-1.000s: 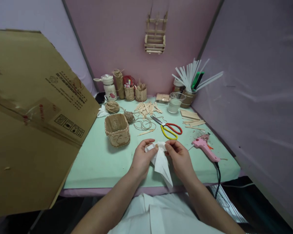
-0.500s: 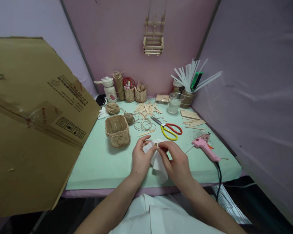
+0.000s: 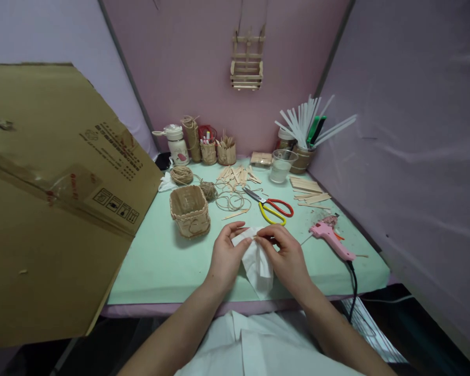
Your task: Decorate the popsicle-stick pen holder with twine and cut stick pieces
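A white tissue point(image 3: 260, 271) hangs from between my two hands near the table's front edge. My left hand point(image 3: 227, 255) is closed on its upper left part, thumb pressed toward the fingers. Thumb and fingertips of my right hand point(image 3: 284, 253) pinch at the same spot, where a tiny brownish bit shows; it is too small to name. Left of my hands stands a small wooden-stick basket point(image 3: 190, 222). Beyond them lie scissors point(image 3: 272, 206) with one red and one yellow handle. A pink glue gun point(image 3: 332, 241) rests to the right.
A big cardboard sheet point(image 3: 55, 209) leans along the left side. Twine balls point(image 3: 181, 175), loose craft sticks point(image 3: 238, 176) and a plastic cup of liquid point(image 3: 282, 168) stand toward the back. Glue sticks point(image 3: 303, 122) fill a pot at back right. The glue gun's black cord point(image 3: 354, 292) drops over the edge.
Both hands shift very slightly at the pinch, and the brown bit is now more covered by the fingers. The tissue hangs a little lower and further right.
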A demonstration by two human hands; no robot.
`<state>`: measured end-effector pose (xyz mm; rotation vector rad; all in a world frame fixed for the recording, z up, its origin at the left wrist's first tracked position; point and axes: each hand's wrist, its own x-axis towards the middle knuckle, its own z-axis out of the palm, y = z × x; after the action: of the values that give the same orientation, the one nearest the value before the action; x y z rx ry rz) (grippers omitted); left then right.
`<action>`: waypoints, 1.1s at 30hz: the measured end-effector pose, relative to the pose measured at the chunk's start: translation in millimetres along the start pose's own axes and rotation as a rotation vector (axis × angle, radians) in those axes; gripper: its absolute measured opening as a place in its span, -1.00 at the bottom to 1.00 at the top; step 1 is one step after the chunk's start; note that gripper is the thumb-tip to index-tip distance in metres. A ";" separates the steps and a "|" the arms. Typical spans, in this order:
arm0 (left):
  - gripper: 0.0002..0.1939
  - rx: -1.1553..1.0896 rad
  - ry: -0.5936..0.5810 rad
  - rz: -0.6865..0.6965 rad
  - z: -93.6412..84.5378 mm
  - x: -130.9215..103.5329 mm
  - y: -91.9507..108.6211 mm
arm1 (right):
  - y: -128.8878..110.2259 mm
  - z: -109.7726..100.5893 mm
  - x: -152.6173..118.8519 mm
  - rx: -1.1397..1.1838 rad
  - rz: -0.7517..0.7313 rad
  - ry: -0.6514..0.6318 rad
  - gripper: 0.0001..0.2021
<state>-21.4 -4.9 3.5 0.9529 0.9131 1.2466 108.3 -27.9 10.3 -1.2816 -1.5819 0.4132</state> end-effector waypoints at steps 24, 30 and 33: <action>-0.85 0.659 0.156 0.090 -69.4 -49.9 101.0 | -23.9 -20.6 -17.0 0.547 0.120 -0.120 -0.90; -0.74 1.447 0.820 0.703 -128.5 0.9 149.0 | -26.5 -18.1 -11.1 0.534 0.227 -0.082 -0.97; -0.57 1.596 0.670 0.480 -134.0 26.4 139.9 | -23.1 -15.8 -7.6 0.530 0.325 -0.115 -0.95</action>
<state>-191.5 42.2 87.7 2.0990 2.4620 1.0701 109.0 -48.1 31.0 -1.1052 -1.2337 1.0511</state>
